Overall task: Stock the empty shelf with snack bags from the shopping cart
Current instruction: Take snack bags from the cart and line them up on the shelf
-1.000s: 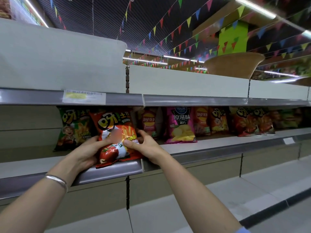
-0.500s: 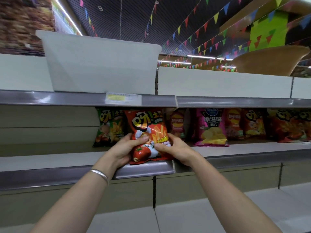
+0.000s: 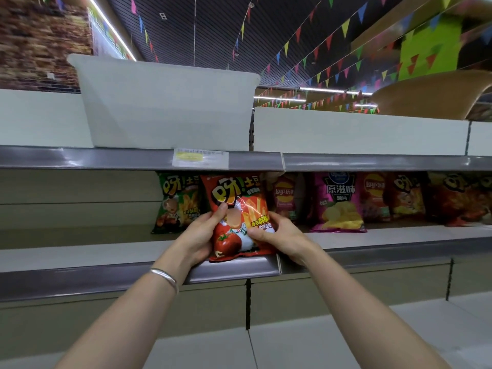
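A red snack bag (image 3: 234, 198) with a tomato picture stands upright at the front edge of the middle shelf (image 3: 80, 253). My left hand (image 3: 199, 235) grips its left side, thumb across the front. My right hand (image 3: 277, 235) holds its right lower side, fingers curled on the bag. A green snack bag (image 3: 178, 201) stands just behind and to the left. The shopping cart is out of view.
Right of the red bag stand a small Lay's bag (image 3: 285, 198), a pink chip bag (image 3: 338, 203) and several more red and orange bags (image 3: 404, 198). A white plastic bin (image 3: 165, 105) sits on the upper shelf. The shelf's left part and the lower shelf (image 3: 332, 339) are bare.
Both hands have stood the red bag more upright on the shelf edge. My view has shifted left, so the shelf contents sit further right in the picture.
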The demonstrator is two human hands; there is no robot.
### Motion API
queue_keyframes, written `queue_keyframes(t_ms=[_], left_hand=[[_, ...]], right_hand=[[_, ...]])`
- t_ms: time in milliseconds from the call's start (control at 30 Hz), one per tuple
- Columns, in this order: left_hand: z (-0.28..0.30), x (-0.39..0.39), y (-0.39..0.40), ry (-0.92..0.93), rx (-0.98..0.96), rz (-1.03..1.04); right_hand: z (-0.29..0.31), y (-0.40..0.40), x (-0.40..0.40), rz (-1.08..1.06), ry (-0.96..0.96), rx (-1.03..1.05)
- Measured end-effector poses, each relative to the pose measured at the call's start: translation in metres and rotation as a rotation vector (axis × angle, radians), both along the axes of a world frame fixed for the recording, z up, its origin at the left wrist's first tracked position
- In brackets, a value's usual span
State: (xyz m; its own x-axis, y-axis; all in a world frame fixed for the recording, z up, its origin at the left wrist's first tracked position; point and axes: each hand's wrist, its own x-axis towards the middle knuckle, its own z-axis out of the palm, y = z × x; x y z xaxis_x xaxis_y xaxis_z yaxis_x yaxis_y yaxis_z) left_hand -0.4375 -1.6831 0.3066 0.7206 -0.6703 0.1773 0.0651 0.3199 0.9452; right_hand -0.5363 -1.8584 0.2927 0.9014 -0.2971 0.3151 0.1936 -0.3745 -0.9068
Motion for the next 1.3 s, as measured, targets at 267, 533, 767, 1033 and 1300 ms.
queue_keyframes(t_ms=[267,533,767,1033,1300], left_hand=[[0.007,-0.018,-0.007,0.106,-0.018,0.026],[0.008,-0.069,-0.029,0.245,-0.084,-0.020],[-0.006,-0.115,-0.040,0.280,-0.091,-0.026],[-0.008,-0.176,-0.036,0.211,-0.032,-0.053],[-0.015,-0.224,-0.038,0.140,-0.041,-0.082]], right_hand=[[0.010,0.005,-0.020,-0.028,-0.027,0.054],[0.027,-0.024,-0.062,-0.031,-0.004,-0.001],[0.026,-0.041,-0.103,0.054,0.033,-0.037],[0.008,-0.042,-0.164,0.079,0.006,-0.001],[-0.005,-0.034,-0.237,0.089,0.055,-0.019]])
